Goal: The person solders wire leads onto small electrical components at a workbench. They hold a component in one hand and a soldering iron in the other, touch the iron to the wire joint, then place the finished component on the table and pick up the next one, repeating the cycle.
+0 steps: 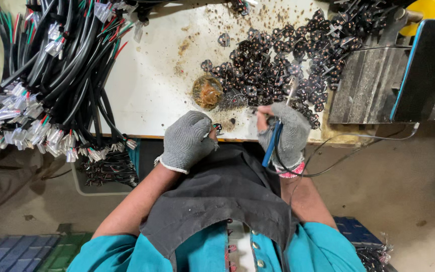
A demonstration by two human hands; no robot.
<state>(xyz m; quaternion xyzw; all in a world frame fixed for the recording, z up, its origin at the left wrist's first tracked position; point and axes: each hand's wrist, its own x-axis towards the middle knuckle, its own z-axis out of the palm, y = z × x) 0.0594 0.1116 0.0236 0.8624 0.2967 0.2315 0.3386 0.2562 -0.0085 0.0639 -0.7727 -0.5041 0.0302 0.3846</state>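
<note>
My left hand (187,140), in a grey knit glove, is closed around a small dark plug part (218,128) at the near edge of the white bench (152,75). In a matching glove, my right hand (288,132) grips a blue-handled soldering iron (272,143), tip pointing toward that part. A pile of small black plug inserts with copper pins (283,60) lies just beyond both hands. A round brass tip cleaner (207,91) sits on the bench above my left hand.
A thick bundle of black cables with stripped coloured wires (41,75) hangs over the bench's left side. A grey metal block (361,88) and a dark blue-edged box (424,70) stand at the right. A black cloth (222,191) covers my lap.
</note>
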